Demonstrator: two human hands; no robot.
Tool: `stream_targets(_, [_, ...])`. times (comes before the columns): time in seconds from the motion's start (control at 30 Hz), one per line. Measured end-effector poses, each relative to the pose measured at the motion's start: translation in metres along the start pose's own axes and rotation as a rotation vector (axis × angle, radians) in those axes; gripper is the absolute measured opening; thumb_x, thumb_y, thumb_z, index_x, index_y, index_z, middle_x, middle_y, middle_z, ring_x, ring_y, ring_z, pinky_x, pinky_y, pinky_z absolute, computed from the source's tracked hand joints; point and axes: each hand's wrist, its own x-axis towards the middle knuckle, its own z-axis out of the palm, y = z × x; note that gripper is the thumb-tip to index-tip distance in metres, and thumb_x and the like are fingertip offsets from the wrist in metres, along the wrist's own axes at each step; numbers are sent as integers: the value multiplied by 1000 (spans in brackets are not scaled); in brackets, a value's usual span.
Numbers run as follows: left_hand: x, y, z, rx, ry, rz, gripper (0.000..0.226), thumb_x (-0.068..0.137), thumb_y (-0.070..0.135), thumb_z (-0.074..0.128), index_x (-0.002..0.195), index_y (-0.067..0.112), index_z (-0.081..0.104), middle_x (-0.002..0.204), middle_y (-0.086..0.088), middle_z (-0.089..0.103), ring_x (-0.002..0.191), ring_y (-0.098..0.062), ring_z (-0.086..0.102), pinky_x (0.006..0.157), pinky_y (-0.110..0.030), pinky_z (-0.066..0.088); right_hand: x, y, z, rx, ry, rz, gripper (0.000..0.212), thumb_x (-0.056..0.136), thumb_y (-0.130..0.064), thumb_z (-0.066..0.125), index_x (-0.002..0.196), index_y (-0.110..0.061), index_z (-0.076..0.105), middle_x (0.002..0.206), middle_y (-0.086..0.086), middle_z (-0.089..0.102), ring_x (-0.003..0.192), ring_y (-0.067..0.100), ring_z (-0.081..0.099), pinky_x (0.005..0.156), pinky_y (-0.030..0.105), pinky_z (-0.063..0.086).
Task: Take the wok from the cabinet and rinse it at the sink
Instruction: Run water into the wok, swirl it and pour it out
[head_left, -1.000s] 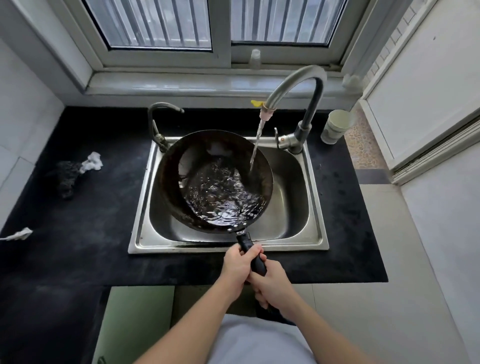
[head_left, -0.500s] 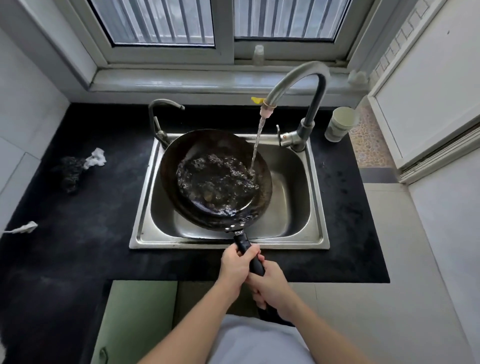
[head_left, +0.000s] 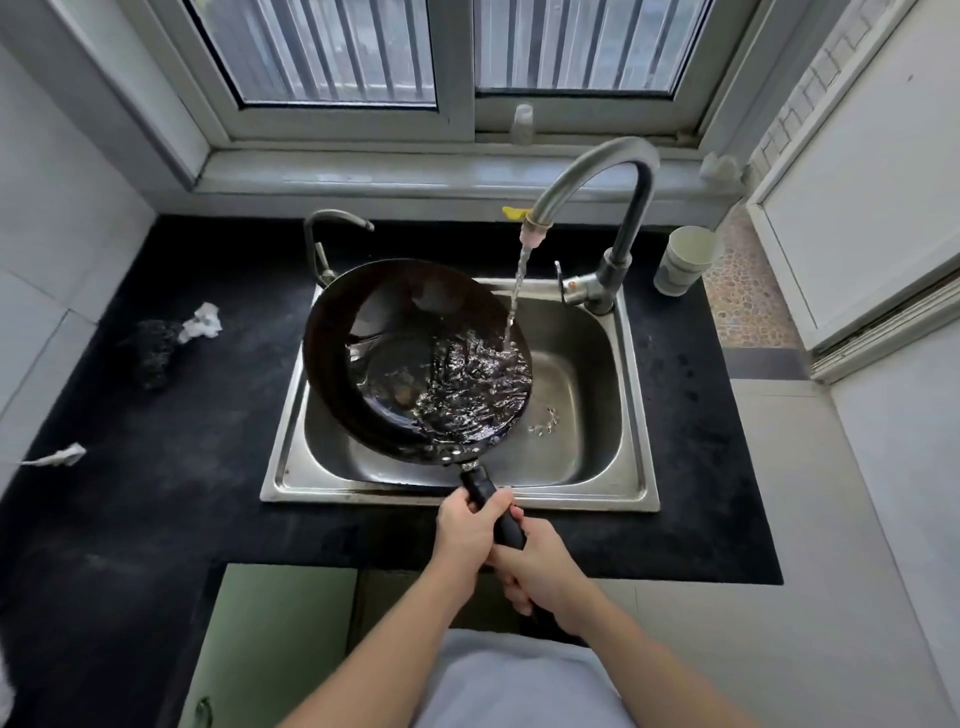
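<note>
Wok (head_left: 395, 358) hangs over the sink (head_left: 636, 415), tilted w/ its right rim low. Stream from the faucet (head_left: 597, 171) lands inside near that rim & water pools on that side. Can't tell if the underside touches the basin.

Both hands are on the black handle (head_left: 480, 488). Left hand (head_left: 465, 530) is wrapped round it nearer the pan. Right hand (head_left: 540, 571) is wrapped round the far end, just behind & touching the left.

Going by the dark metal & its size, prob. iron or carbon steel: stiff, heavy, and heavier w/ water sloshing in it. The load sits well out from the grip, so it'll want to twist the wrists.

A two-hand hold on the handle looks the right place; no helper loop visible on the far rim. Handle may be wet, so slippery: fingers curled tight. Not fragile, but it could bang the steel basin or spout if it swings
</note>
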Motion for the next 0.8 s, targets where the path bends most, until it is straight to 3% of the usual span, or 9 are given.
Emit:
stream_targets(0.23, [-1,-6,0,-13,-59,-35,17,91,9,66,101,-5,65,73,-8,70,70,-20,68,77,-38,61,-9,1,5,22,49,31,10,88,-7,62,79,-8,58,49,1,49,35,14,42,36,23,36])
stream_targets(0.47, [-1,-6,-12,28,-52,-51,18,91,10,67,97,-7,66,76,-11,70,69,-19,68,70,-32,61,-10,2,21,88,48,74,12,91,-7,60,80,-10,59,50,-2,49,38,12,41,36,23,36])
stream_targets(0.8, [6,-7,-29,46,-31,-32,18,89,11,69,96,-5,67,73,-9,72,69,-18,69,74,-35,60,-8,-4,35,82,19,57,8,93,-9,60,85,-9,61,52,-2,51,39,11,43,36,22,38])
